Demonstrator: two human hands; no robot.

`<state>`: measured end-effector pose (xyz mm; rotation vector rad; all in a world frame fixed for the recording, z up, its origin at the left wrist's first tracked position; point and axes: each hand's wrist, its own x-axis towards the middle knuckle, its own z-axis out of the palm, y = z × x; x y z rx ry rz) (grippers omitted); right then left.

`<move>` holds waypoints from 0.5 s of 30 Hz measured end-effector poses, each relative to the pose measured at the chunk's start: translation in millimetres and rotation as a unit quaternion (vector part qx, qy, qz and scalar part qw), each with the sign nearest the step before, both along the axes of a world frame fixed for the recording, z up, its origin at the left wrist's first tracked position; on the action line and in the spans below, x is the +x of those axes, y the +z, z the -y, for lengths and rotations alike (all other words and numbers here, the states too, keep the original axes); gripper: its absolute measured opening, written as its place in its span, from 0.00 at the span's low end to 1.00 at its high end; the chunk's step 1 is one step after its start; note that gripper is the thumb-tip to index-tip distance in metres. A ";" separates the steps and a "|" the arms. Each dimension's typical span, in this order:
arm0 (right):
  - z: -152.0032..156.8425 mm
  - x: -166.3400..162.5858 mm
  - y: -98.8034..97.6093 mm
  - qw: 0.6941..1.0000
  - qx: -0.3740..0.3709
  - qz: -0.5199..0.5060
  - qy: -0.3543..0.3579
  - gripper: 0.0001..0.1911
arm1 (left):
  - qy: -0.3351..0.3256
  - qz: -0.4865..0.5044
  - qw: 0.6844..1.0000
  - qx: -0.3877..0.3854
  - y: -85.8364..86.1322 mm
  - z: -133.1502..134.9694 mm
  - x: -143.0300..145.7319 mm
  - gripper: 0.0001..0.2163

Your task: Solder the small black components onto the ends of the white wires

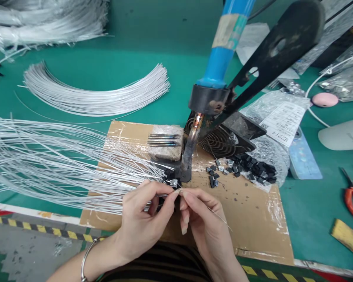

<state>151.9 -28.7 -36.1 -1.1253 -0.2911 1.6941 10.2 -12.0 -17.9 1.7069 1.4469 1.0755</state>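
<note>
The left hand [144,213] and the right hand [204,223] meet at lower centre. Both pinch one thin wire [220,220] between thumb and forefinger tips, fingers closed narrow on it, and its free end runs toward the lower right. Beneath them the green table [135,51] carries a cardboard sheet [247,211]. A wide fan of silver wires [55,164] spreads from the left edge and converges at the left hand (whether that hand also grips them cannot be told). A blue-handled soldering iron [223,51] slants down from top centre, its tip near the fingertips, just above them. Small black parts [253,168] lie heaped right of centre.
</note>
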 end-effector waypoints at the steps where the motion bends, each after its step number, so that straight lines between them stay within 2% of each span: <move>1: 0.7 -1.4 -0.5 1.000 -0.001 -0.001 -0.006 0.12 | 0.003 0.003 1.000 0.000 -1.5 0.5 0.5 0.08; 5: 3.8 -7.2 -1.3 1.000 -0.005 -0.002 -0.026 0.14 | 0.012 0.016 1.000 -0.013 -3.8 1.6 3.2 0.07; 10: 5.3 -12.2 0.1 0.999 -0.003 0.001 -0.036 0.11 | 0.023 0.021 0.998 -0.046 -0.2 0.4 4.2 0.08; 13: 6.3 -1.1 -2.7 0.999 0.020 0.011 -0.029 0.13 | 0.023 0.043 0.996 -0.075 1.8 -1.7 2.3 0.07; 15: 8.4 17.1 -7.6 0.996 0.060 0.064 -0.028 0.17 | 0.021 0.060 0.993 -0.100 1.7 -3.3 0.8 0.07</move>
